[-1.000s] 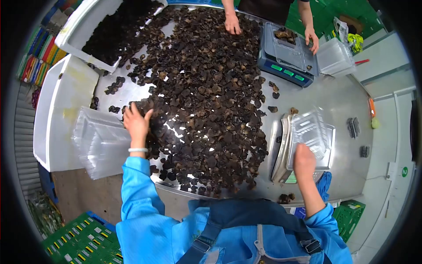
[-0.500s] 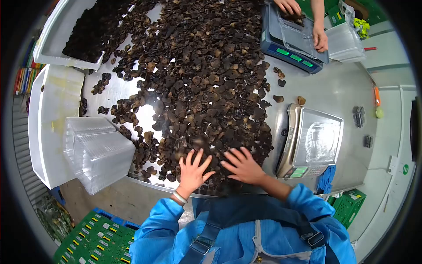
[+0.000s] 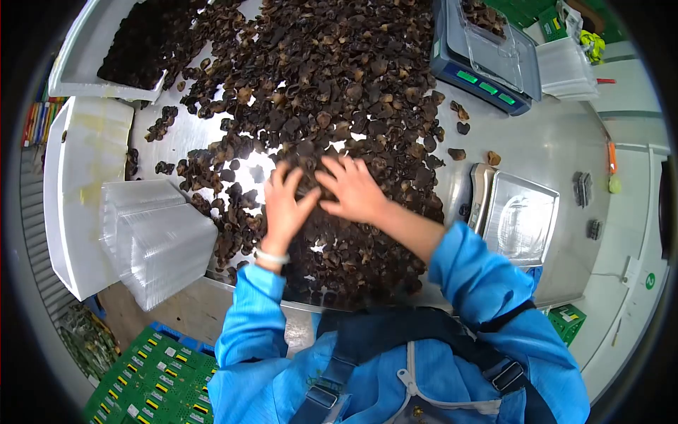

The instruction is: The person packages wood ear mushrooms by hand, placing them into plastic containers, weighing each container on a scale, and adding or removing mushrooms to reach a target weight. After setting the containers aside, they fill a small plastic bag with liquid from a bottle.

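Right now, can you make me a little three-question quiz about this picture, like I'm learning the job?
1. True or false: both hands rest on the dark mushroom pile.
2. What sits left of the left hand? A) stack of clear trays B) a bucket
3. Fill in: the scale near the right hand has ____ on its pan.

Key: 1 true. 2 A. 3 nothing.

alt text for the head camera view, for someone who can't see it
A person in a blue jacket presses the left hand and right hand side by side into a wide pile of dark dried mushrooms on a steel table. A stack of clear trays sits left, a scale right.
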`<state>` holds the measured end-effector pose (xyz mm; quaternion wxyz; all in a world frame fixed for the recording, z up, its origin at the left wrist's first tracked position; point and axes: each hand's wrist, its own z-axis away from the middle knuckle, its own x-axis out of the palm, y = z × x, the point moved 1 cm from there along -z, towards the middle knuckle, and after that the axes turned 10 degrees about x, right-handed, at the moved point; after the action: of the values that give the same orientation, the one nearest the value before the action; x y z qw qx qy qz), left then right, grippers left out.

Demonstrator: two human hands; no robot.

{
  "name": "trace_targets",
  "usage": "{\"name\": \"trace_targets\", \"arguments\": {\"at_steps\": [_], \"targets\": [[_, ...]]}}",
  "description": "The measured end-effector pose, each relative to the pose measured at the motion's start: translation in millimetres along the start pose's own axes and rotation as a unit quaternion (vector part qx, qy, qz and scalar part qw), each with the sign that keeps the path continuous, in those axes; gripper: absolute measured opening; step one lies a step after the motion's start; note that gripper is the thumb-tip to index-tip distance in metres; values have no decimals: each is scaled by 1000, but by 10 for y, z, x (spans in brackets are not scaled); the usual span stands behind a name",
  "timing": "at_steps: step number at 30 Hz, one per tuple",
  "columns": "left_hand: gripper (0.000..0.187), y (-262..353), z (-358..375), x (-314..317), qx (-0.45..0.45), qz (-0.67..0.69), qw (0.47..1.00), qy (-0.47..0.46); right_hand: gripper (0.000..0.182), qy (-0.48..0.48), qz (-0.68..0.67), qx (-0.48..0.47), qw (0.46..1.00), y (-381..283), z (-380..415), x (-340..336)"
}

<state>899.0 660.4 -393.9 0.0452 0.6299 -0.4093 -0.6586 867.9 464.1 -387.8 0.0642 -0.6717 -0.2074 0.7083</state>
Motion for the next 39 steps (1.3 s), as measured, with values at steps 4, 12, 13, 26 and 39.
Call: {"name": "trace_targets", "arguments": {"at_steps": [4,12,13,26,39], "targets": [[64,303,737,-29,125,-36,986,-107,57,-28,-13,-40,999,-58,833,-59],[119,419,724,-368,8,-106,988,-115,97,-41,15,104,994,-4,1087,-333],[117,421,641,-301,13,-107,985,-131,96,-13,10,142,990,-20,994,-278],[74,1492,306,29,41,273,953,-123,41,115,-432,242,861,-215,1398,-735],[79,4143,-722,1552,343,287,820,-357,49,353,-431,470,684,1482,3383,-1753]]}}
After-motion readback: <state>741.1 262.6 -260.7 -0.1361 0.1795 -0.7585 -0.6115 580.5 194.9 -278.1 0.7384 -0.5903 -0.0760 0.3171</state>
